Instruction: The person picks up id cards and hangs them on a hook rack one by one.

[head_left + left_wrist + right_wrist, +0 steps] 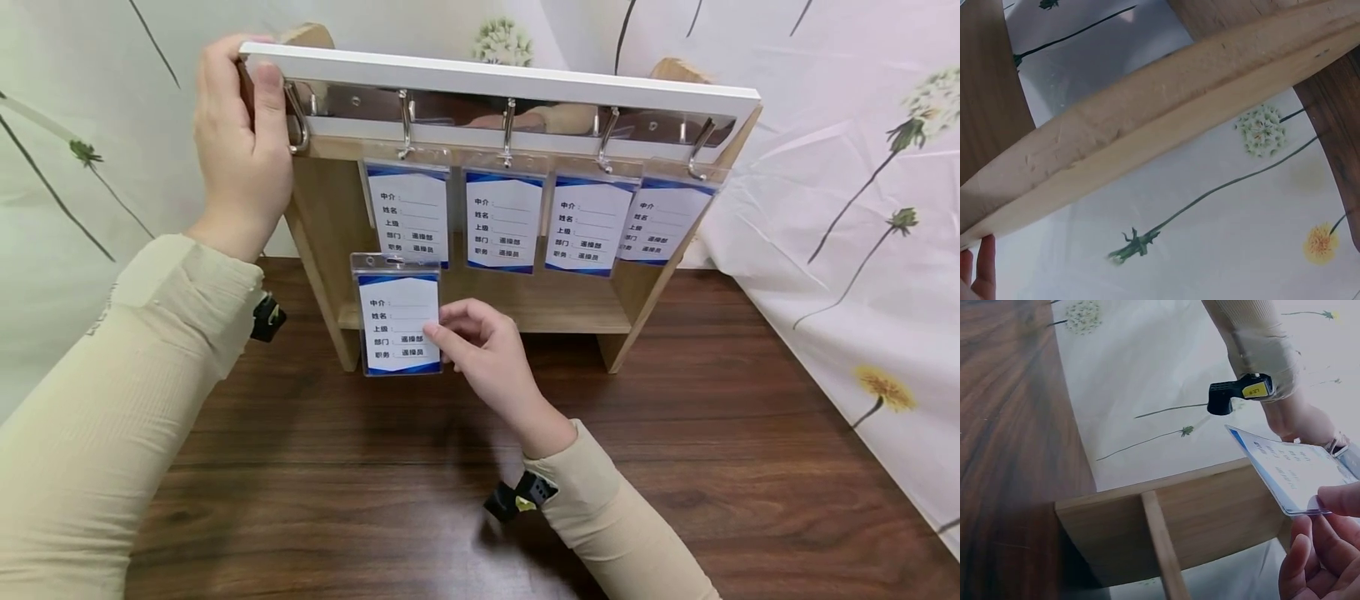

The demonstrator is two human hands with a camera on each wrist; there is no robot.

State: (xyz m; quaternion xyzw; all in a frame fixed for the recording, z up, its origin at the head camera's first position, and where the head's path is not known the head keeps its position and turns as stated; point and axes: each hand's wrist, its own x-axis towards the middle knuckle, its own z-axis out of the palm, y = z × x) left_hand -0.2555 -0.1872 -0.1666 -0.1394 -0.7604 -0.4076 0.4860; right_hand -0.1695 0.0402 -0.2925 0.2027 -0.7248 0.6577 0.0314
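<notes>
My left hand (243,154) grips the top left corner of a wooden hook rack (495,75), its thumb over the white front edge. In the left wrist view, fingertips (985,265) touch the rack's wooden side panel (1147,119). Thumb and fingers of my right hand (483,358) pinch a clear-sleeved name badge (401,325) by its right edge. The badge is upright, in front of and below the hooks, its slotted top uppermost. Beside my left thumb is the leftmost metal hook (298,125). The right wrist view shows the held badge (1291,472) from the side.
Several matching badges (504,221) hang from the other hooks (508,133). A wooden shelf (540,300) spans the rack's lower part. The rack stands on a dark wooden table (420,500), with flower-printed white cloth (825,275) behind and to the right.
</notes>
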